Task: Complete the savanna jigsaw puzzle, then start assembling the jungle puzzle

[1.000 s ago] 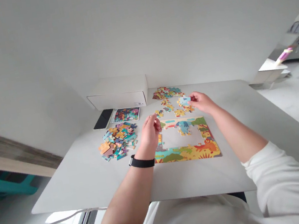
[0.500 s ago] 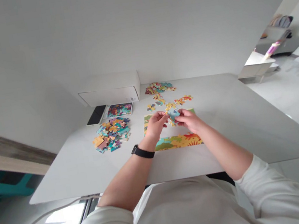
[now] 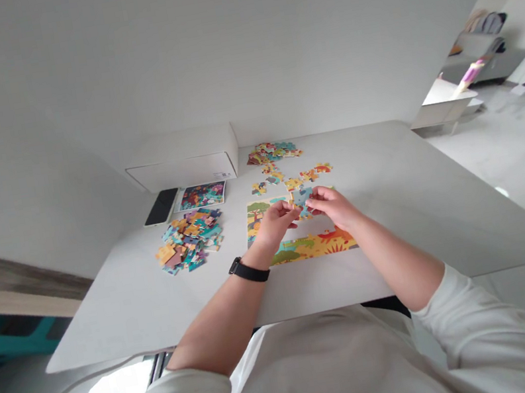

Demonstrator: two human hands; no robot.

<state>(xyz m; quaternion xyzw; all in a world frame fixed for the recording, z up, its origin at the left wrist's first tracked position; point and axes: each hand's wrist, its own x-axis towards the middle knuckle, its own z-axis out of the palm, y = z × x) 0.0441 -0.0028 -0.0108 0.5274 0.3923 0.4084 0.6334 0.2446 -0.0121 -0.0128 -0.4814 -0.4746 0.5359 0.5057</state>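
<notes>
Between my two hands is a light-blue jigsaw puzzle piece, pinched from both sides. My left hand has its fingers closed at the piece's left edge. On the other side, my right hand grips the right edge between thumb and fingers. Beneath them lies a partly joined jigsaw puzzle with a green, yellow and red strip at the near side and a tree at its left side. Loose yellow pieces lie just beyond my hands. My fingers hide part of the held piece and the puzzle's middle.
A heap of mixed puzzle pieces lies to the left, and another heap at the back. A phone and a colourful picture card rest before a white box. The white table meets the wall behind.
The blue piece has turned so that its face shows more fully, still between both hands. My view has shifted slightly, and the puzzle's left side with the tree shows more.
</notes>
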